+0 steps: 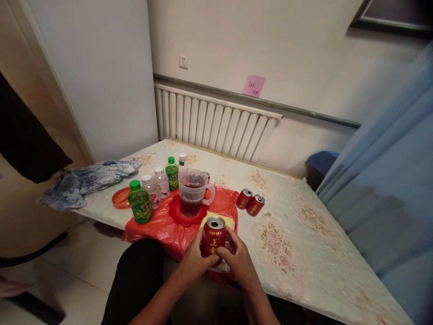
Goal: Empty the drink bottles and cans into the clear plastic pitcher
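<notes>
Both hands are wrapped round a red drink can (214, 239) with gold characters and an opened top, held upright near the table's front edge. My left hand (196, 254) grips its left side, and my right hand (237, 255) its right side. Just beyond the can lies a yellow cloth or pad (221, 220), partly hidden. Behind it a clear plastic jug (193, 194) of dark brown liquid stands on a red scalloped tray (175, 211). To the right, two more red cans (244, 199) (256, 206) stand side by side, their tops open.
Left of the jug stand green-capped bottles (140, 206) (172, 175), white-capped clear jars (151, 192) (162, 184) and a white-capped bottle (182, 162). An orange ring-shaped lid (121, 198) lies by them. Red plastic sheeting (158, 232) covers part of the flowered tablecloth (297, 243). A blue curtain (385, 180) hangs at right.
</notes>
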A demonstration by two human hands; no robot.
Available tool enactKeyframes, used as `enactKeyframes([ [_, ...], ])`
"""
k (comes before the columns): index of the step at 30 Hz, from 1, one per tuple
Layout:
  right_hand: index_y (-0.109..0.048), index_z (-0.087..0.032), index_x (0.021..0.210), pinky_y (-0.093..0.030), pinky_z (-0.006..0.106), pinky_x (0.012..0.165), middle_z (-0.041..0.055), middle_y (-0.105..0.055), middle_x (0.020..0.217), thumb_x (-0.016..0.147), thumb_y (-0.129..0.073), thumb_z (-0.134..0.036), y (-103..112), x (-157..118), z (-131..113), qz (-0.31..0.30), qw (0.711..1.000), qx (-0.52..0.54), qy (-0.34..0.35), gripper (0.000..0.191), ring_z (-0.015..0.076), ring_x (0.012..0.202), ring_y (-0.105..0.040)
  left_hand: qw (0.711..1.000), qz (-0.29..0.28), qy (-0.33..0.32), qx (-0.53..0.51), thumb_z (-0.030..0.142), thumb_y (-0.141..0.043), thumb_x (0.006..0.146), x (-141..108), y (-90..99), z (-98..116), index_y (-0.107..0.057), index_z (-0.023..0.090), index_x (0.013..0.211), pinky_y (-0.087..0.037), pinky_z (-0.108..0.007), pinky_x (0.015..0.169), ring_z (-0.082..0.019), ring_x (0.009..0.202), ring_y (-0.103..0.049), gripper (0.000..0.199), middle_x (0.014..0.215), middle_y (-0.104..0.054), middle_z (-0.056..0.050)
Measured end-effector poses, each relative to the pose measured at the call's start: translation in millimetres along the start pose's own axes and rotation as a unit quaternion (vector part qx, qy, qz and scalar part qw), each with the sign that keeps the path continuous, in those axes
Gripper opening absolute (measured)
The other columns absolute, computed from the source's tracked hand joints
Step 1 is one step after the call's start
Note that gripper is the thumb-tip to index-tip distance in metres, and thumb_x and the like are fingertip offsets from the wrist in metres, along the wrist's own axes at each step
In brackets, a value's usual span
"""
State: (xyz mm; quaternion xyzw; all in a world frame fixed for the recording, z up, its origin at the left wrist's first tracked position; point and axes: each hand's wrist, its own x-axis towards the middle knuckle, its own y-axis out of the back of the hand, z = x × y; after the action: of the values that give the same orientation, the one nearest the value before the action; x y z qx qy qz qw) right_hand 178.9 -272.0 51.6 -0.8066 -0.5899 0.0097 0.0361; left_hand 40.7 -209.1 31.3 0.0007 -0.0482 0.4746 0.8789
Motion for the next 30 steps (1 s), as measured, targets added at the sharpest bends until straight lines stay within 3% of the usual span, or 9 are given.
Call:
enactKeyframes([
  [8,-0.056,-0.022,0.13,-0.048,0.041,0.098,0.0081,-0.062,0.131,0.075,-0.069,-0.024,2.9,-1.9,2.9,-0.027,0.998,0.049,0.02,0.057,0.0269,0.117,-0.06,0.999,-0.024,-0.003,-0.034,0.026,-0.073,0.064,-1.0,2.6,-2.1,-0.041,0.015,0.135,-0.044,-0.039,0.1,-0.031,0.117,-0.056,0.078,0.127,-0.06,-0.013],
  [17,-0.06,-0.02,0.125,-0.051,0.041,0.093,0.007,-0.068,0.12,0.068,-0.072,-0.02,-0.8,0.1,6.1,0.001,1.0,0.028,0.002,0.058,0.0272,0.107,-0.065,0.996,-0.04,0.014,-0.077,0.024,-0.078,0.063,-0.8,2.8,-4.1,-0.044,0.015,0.131,-0.047,-0.039,0.095,-0.031,0.113,-0.059,0.076,0.124,-0.063,-0.012],
  [24,-0.058,-0.021,0.127,-0.052,0.042,0.091,0.0083,-0.067,0.122,0.072,-0.074,-0.026,-0.3,-2.9,0.0,-0.037,0.998,0.051,0.003,0.057,0.027,0.103,-0.067,0.995,-0.047,-0.004,-0.082,0.025,-0.075,0.068,-2.5,6.0,0.6,-0.045,0.016,0.133,-0.046,-0.039,0.098,-0.029,0.113,-0.06,0.072,0.124,-0.064,-0.011],
  [30,-0.06,-0.02,0.123,-0.053,0.042,0.088,0.0084,-0.069,0.116,0.07,-0.075,-0.024,-2.7,-4.1,-3.4,-0.025,0.999,0.035,-0.002,0.055,0.0271,0.098,-0.068,0.996,-0.041,0.004,-0.077,0.027,-0.073,0.071,-3.4,8.9,0.3,-0.047,0.015,0.13,-0.045,-0.039,0.1,-0.029,0.114,-0.059,0.066,0.125,-0.063,-0.012],
])
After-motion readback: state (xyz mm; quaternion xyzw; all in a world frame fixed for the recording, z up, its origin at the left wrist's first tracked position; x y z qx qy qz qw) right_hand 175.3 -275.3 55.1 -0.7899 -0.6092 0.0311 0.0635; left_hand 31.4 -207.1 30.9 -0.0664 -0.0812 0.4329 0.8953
